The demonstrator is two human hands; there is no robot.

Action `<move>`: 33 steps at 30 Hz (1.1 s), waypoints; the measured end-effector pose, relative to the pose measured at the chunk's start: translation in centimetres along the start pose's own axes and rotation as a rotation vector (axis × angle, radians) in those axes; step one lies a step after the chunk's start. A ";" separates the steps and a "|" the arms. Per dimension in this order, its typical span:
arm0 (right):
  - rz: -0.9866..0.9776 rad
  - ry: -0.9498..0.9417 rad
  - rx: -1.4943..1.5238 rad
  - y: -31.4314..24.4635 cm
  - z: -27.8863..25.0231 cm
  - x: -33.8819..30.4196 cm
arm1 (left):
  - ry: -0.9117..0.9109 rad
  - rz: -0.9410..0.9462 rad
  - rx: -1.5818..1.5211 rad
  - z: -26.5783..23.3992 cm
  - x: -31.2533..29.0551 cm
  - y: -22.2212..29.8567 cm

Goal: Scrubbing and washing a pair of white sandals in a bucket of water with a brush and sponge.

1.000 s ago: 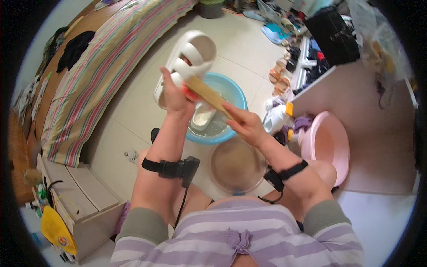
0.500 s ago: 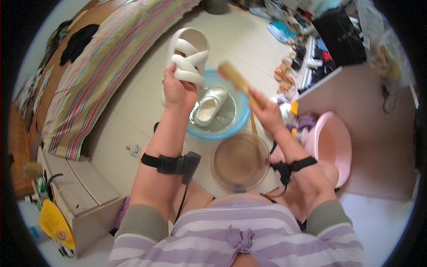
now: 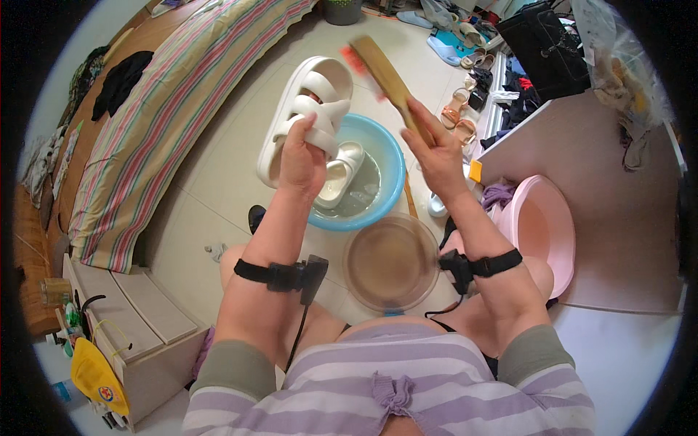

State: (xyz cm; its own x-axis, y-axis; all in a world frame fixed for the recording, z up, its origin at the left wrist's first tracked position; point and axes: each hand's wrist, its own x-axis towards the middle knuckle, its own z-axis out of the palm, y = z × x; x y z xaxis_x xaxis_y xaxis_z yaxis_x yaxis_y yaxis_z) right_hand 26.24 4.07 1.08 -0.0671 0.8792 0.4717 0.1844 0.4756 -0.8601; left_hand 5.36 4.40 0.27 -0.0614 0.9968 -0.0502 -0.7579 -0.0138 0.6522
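My left hand [image 3: 302,156] grips a white strappy sandal [image 3: 326,87] by its straps and holds it up over the left side of a blue basin [image 3: 398,171]. In my right hand [image 3: 438,156] is the handle of a wooden scrub brush [image 3: 382,73] with red bristles. The brush head is raised to the right of the sandal, apart from it, bristles facing left. A second white sandal [image 3: 336,182] lies in the cloudy water of the basin, partly hidden behind my left hand. Below the basin stands a round translucent brownish basin [image 3: 389,272] between my knees.
A pink tub [image 3: 556,225] stands at the right beside a wooden panel [image 3: 603,196]. Several shoes and sandals [image 3: 454,109] lie at the upper right. A bed with a striped cover [image 3: 182,123] runs along the left, with a drawer unit [image 3: 138,312] below it.
The brush has swung upward and away from me. The sandal in my left hand has tilted to the right and moved slightly lower.
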 end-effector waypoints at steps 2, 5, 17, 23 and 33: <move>0.033 -0.091 0.135 0.1 2.8 -0.3 | 0.004 0.010 -0.035 -0.3 0.2 0.1; 0.046 -0.407 -0.334 3.0 1.0 -4.1 | -0.069 0.006 -0.180 -0.4 0.4 1.1; 0.040 -0.290 -0.386 5.2 1.2 -5.8 | -0.014 0.045 -0.333 -0.7 1.5 1.9; 0.051 -0.031 -0.248 2.6 0.9 -1.6 | -0.029 -0.041 -0.412 -1.4 1.2 2.3; 0.074 -0.049 -0.258 4.2 -0.2 -2.3 | 0.023 -0.101 -0.373 -1.5 1.4 1.8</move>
State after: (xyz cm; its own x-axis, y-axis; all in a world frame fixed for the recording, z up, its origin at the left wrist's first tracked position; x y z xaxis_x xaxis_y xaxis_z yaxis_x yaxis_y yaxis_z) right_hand 27.41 4.06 -3.55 -0.0907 0.9147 0.3939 0.4342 0.3923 -0.8109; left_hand 2.95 5.68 0.25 0.0143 0.9928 -0.1193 -0.9447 0.0525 0.3237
